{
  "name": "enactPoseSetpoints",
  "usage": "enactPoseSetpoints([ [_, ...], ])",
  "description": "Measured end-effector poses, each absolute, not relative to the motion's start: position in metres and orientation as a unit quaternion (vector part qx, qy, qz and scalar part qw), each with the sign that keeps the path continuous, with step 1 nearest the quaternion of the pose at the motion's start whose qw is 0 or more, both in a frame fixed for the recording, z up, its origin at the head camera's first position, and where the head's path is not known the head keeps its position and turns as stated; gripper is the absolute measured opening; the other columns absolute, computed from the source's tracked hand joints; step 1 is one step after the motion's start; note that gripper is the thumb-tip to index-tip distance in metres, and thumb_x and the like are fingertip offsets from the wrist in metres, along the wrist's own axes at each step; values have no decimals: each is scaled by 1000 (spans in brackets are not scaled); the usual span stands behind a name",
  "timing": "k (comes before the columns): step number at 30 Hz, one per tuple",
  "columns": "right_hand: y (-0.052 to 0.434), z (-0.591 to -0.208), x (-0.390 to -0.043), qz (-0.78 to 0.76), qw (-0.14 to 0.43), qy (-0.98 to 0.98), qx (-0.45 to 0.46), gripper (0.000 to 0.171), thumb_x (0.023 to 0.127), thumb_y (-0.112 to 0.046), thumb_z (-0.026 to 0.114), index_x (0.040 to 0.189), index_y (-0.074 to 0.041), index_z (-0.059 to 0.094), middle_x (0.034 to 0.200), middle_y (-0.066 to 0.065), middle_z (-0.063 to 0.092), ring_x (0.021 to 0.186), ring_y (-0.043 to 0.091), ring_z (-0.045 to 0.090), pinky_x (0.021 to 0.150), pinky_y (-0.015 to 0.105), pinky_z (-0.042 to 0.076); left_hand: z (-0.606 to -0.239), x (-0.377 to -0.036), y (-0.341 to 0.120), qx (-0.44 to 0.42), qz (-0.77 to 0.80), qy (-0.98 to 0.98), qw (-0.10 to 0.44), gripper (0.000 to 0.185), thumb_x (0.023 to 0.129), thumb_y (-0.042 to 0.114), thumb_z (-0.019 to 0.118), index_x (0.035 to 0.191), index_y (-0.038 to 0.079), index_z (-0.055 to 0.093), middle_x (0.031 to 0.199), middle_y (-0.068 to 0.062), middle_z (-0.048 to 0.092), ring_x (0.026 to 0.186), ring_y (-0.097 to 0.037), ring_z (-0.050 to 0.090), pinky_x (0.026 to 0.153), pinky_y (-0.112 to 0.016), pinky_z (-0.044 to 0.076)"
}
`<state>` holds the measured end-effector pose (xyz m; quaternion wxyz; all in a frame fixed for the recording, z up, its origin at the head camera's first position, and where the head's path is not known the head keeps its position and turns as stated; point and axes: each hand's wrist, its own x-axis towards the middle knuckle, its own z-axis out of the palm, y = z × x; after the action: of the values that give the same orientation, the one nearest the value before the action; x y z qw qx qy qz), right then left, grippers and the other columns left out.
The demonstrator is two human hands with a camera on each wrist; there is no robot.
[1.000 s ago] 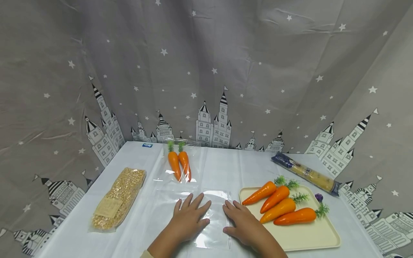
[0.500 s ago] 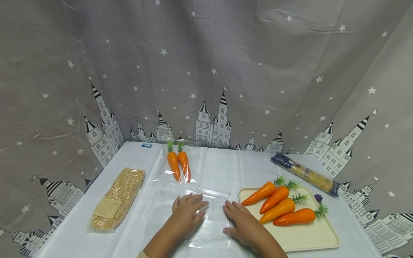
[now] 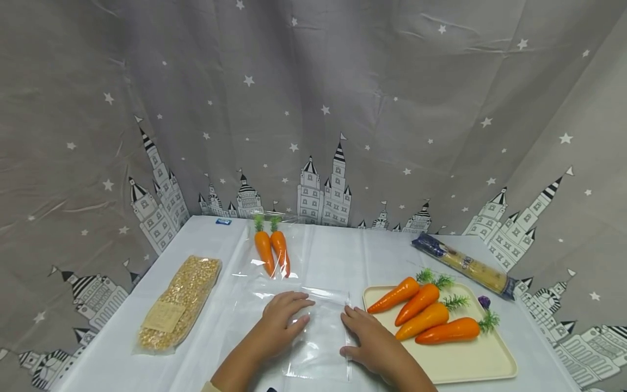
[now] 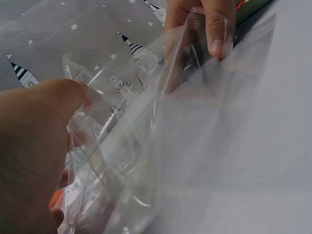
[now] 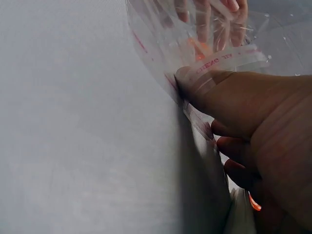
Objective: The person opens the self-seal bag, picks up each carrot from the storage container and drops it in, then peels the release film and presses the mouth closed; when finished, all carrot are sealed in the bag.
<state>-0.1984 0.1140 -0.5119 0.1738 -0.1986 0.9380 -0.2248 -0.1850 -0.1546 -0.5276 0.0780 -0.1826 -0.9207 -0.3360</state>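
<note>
A clear plastic bag (image 3: 320, 348) lies at the table's near middle, between my hands. My left hand (image 3: 279, 326) is at its left part, fingers bent; in the left wrist view the film rises loosely against the thumb. My right hand (image 3: 369, 340) is at the bag's right edge. The right wrist view shows its thumb (image 5: 209, 92) pressing the bag's edge against curled fingers, beside a strip with reddish lettering (image 5: 229, 59). Several orange carrots (image 3: 423, 321) with green tops lie on a cream tray (image 3: 470, 367) right of that hand.
Two carrots (image 3: 272, 250) lie inside another clear bag behind my left hand. A bag of yellow kernels (image 3: 181, 299) is at left. A pasta packet (image 3: 462, 264) lies back right, near a small purple object (image 3: 484, 301). A small blue packet (image 3: 223, 221) sits at the back edge.
My left hand's spread fingers have drawn together and bent, and the hand has shifted slightly left. My right hand has barely moved. A small dark object now shows at the bottom edge.
</note>
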Motion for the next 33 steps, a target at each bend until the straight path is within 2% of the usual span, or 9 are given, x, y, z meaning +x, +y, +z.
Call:
enactPoseSetpoints([
  [7, 124, -505, -197, -307, 163, 922, -172, 70, 91, -45, 80, 152, -23, 56, 165, 0, 44, 154, 34, 37, 121, 67, 29, -532, -187, -155, -181, -360, -913, 66, 29, 102, 31, 67, 130, 25, 71, 141, 3, 64, 139, -30, 50, 116, -62, 35],
  [15, 153, -478, -199, -350, 75, 922, -149, 52, 94, -32, 79, 142, -18, 65, 154, 2, 57, 143, 34, 52, 116, 62, 41, -535, -188, -156, -175, -368, -911, 59, 29, 103, 33, 65, 130, 25, 71, 141, 4, 63, 138, -29, 50, 115, -62, 36],
  [20, 185, -462, -200, -337, 48, 932, -124, 51, 94, -34, 80, 141, -20, 65, 149, 2, 61, 142, 35, 52, 115, 63, 42, -535, -186, -156, -169, -366, -914, 50, 29, 104, 35, 64, 130, 24, 71, 141, 3, 63, 139, -30, 50, 115, -63, 35],
  [25, 219, -451, -201, -299, 38, 946, -121, 50, 94, -34, 79, 141, -22, 65, 143, 2, 65, 137, 36, 56, 110, 64, 46, -533, -186, -156, -167, -365, -914, 55, 29, 103, 33, 65, 130, 27, 71, 140, 2, 64, 139, -30, 51, 115, -63, 35],
  [29, 238, -444, -202, -262, 43, 958, -109, 51, 93, -36, 80, 140, -19, 65, 144, 9, 64, 136, 42, 56, 107, 68, 46, -533, -186, -155, -170, -366, -913, 62, 30, 102, 32, 66, 131, 27, 71, 140, 3, 65, 137, -29, 52, 115, -62, 35],
  [33, 256, -440, -201, -247, 56, 963, -88, 56, 90, -42, 82, 139, -18, 66, 143, 13, 64, 130, 41, 59, 103, 66, 50, -533, -188, -154, -173, -368, -912, 63, 31, 101, 31, 67, 131, 24, 71, 139, 2, 65, 136, -31, 53, 115, -63, 36],
])
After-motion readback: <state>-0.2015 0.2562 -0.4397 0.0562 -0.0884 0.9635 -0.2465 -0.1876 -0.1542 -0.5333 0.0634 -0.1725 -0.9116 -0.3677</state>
